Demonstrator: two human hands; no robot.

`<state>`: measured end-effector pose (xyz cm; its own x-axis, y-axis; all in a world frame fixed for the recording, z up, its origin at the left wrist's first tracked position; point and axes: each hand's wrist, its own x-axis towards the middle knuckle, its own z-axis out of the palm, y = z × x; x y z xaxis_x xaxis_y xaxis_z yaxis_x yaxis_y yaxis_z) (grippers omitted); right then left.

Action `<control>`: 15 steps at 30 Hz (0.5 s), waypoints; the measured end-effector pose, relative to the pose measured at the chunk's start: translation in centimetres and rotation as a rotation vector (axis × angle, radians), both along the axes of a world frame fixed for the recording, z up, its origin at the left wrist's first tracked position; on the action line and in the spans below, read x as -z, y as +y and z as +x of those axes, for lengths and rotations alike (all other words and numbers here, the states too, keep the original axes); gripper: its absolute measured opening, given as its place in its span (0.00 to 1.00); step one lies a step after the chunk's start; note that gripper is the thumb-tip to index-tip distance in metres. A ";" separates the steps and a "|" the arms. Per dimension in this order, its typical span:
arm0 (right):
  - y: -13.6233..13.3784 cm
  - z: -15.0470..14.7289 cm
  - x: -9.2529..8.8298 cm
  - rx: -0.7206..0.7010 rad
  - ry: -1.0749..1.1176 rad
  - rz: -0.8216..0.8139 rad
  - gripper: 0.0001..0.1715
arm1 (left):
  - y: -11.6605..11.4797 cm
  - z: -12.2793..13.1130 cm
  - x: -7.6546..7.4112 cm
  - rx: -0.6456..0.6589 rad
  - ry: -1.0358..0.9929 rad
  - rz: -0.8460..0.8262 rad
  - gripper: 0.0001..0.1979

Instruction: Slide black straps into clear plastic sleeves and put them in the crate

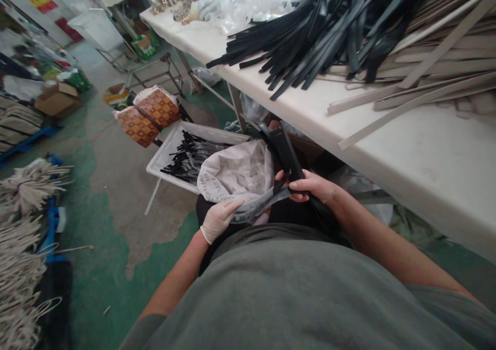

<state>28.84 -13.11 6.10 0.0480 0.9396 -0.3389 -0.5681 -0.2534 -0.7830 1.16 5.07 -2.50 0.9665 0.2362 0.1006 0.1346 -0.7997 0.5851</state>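
Two hands: R hand clamps black straps; gloved L hand pinches bag (plastic).

I see my left hand in a thin, matt white rubber glove, pinching a crinkled pale bag that looks like paper lined with clear glossy film. My bare right hand grips a bundle of smooth black straps, faintly shiny like leather. The long white table looks smooth and matt.
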 end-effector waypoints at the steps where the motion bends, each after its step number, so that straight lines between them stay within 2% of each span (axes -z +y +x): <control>1: -0.1 -0.1 0.0 0.009 -0.018 0.000 0.25 | 0.0 0.0 -0.2 -0.002 -0.005 -0.025 0.19; 4: 0.0 -1.0 0.1 0.038 -0.101 -0.026 0.23 | -0.9 0.8 -1.4 -0.041 -0.045 -0.116 0.21; 7: 0.9 -3.1 0.1 0.061 -0.187 -0.072 0.23 | -3.0 3.0 -3.0 -0.072 -0.119 -0.216 0.36; 8: 1.2 -3.9 0.1 0.048 -0.216 -0.090 0.23 | -3.9 4.0 -3.3 -0.067 -0.136 -0.240 0.35; 11: 1.7 -5.5 -0.5 0.012 -0.304 -0.140 0.23 | -5.5 6.8 -3.3 -0.052 -0.130 -0.233 0.17; 13: 1.3 -5.5 -1.4 0.069 -0.357 -0.155 0.22 | -5.7 7.6 -2.5 -0.055 -0.089 -0.214 0.14; 15: 0.6 -4.6 -2.5 0.187 -0.393 -0.145 0.20 | -5.7 7.1 -1.4 -0.063 -0.021 -0.254 0.16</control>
<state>24.23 -12.47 8.56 0.3636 0.8469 -0.3881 -0.2814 -0.2973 -0.9124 8.22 -0.60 -1.06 0.9475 0.3157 0.0499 0.1652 -0.6174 0.7691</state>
